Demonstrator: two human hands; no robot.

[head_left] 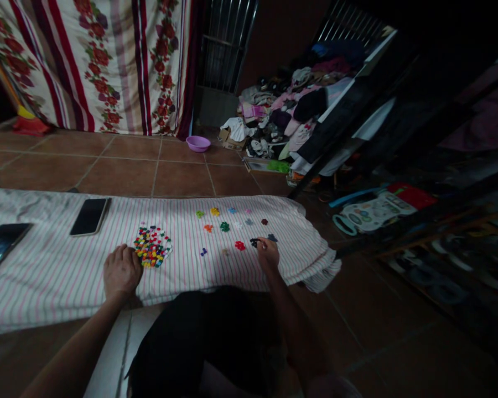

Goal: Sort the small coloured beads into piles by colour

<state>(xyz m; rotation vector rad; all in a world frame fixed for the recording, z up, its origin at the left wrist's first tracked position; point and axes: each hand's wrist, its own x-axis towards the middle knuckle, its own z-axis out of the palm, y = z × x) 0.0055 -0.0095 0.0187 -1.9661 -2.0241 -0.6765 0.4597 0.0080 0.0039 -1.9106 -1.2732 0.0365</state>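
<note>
My left hand (122, 271) rests palm down on the striped cloth (182, 279), its fingers bent and lying against the edge of the mixed pile (152, 246) of small coloured pieces. I take it to be there as a steadying prop; the underside is hidden, so I cannot tell whether anything sits beneath the palm.

My right hand (268, 254) reaches across the cloth, thumb and fingers drawn together right at the black pieces (254, 242). The pinch suits things this tiny, but whether a piece is between the tips is too small to tell.

Just beside the black pieces lie the red pieces (239, 245) and the dark grey pieces (272, 238). Farther off are the dark green pieces (224, 226) and the yellow pieces (214, 211). These little heaps lie apart by colour, the gaps probably there so that none run together, while the mixed pile sits well apart, near my left hand.

Two phones, one nearer (89, 216) and one at the cloth's left end (4, 243), lie with dark screens, perhaps to leave the middle free. I can read no brand, label or writing anywhere; the printed toy panel (375, 213) on the right is too blurred.
</note>
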